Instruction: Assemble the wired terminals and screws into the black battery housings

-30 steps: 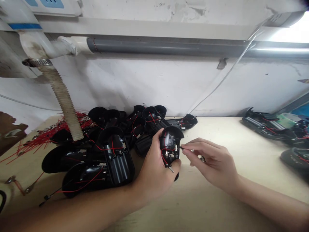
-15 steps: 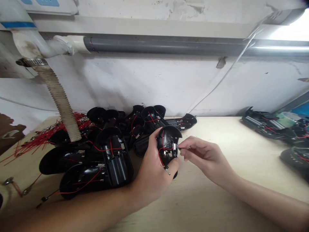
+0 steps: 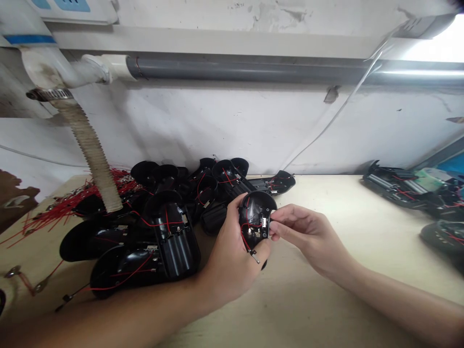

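My left hand [image 3: 232, 251] is wrapped round a black plastic housing [image 3: 255, 208], held tilted above the table with its hollow inside facing me. Inside the housing are red wires, small metal contacts and a white connector [image 3: 264, 223] near its right edge. A small black part with a metal end [image 3: 254, 256] hangs on a wire beside my left thumb. The fingers of my right hand [image 3: 295, 227] are pinched together at the housing's right edge, next to the connector. Whatever lies between those fingertips is hidden.
Several similar black housings [image 3: 177, 256] with red wires are piled at left and centre. Behind them lies a bundle of red wires [image 3: 68, 205] under a ribbed hose [image 3: 89, 150]. More housings [image 3: 398, 186] lie at far right. A white wall [image 3: 232, 125] bounds the table.
The housing has shifted slightly right in my left hand. My right fingertips have closed in against its edge, and the small dark piece seen between them before is now hidden.
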Tool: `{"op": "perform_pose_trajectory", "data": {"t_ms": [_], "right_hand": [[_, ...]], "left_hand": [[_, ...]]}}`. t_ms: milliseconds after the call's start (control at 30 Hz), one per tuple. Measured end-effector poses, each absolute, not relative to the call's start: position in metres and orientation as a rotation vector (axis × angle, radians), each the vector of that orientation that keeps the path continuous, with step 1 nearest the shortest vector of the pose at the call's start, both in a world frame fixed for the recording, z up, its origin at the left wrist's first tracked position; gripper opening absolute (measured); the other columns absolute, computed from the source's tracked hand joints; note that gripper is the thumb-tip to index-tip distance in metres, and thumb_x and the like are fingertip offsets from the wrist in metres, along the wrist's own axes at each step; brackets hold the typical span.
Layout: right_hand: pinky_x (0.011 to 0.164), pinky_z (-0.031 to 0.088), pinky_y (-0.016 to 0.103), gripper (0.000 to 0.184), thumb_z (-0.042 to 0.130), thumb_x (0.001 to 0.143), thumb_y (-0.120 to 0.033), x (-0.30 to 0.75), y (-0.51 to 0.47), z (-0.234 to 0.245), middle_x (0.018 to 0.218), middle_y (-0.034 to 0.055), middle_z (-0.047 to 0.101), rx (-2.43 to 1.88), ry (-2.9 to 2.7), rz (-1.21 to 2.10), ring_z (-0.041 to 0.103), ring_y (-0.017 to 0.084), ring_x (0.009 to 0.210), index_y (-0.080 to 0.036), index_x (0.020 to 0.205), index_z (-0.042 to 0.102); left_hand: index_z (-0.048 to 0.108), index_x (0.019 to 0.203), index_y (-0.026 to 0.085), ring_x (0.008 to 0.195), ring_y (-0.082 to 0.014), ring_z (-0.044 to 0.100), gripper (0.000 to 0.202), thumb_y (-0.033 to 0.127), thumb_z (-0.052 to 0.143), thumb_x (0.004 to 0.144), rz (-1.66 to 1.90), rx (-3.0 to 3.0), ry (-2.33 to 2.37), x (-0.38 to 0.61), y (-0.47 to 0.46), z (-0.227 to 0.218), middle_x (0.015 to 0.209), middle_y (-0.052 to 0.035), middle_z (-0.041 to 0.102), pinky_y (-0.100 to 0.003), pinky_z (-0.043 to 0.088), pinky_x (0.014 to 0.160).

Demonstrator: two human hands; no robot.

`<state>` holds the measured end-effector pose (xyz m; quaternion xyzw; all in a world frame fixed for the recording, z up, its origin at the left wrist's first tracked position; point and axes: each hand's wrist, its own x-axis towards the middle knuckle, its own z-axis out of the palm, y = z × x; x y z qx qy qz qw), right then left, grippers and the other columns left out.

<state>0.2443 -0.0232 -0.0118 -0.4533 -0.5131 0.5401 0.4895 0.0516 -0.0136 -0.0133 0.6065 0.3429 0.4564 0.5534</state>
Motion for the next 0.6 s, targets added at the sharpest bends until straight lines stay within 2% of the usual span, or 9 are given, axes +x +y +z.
{"op": "perform_pose_trajectory", "data": {"t_ms": [300,500,600], "right_hand": [[0.065,0.058,0.02,0.019,0.093,0.084,-0.035,0.2462,-0.0241,-0.0153,0.079,0.0032,0.079,-1.15,-1.154,1.338,0.072,0.011,0.07,-0.023,0.095,0.084],[0.073,0.055,0.022,0.023,0.095,0.079,-0.039,0.2413,-0.0237,-0.0135,0.08,0.0039,0.076,-1.195,-1.053,1.437,0.067,0.011,0.075,-0.019,0.086,0.085],[0.073,0.053,0.022,0.022,0.096,0.078,-0.038,0.2384,-0.025,-0.0123,0.083,0.0027,0.075,-1.171,-0.962,1.513,0.064,0.01,0.076,-0.021,0.087,0.085]], "left_hand": [[0.042,0.144,0.022,0.11,-0.0232,0.065,0.063,0.014,0.07,0.088,1.05,1.451,0.798,0.0503,-0.0123,-0.0177,0.125,-0.0084,0.066,-0.041,0.055,0.097],[0.042,0.147,0.024,0.128,-0.0238,0.059,0.067,0.009,0.068,0.088,1.08,1.52,0.819,0.0505,-0.0119,-0.0198,0.138,-0.0078,0.061,-0.044,0.048,0.113],[0.041,0.149,0.024,0.131,-0.0242,0.058,0.067,0.008,0.067,0.088,1.071,1.535,0.828,0.05,-0.0126,-0.0195,0.141,-0.0089,0.06,-0.046,0.046,0.116]]}}
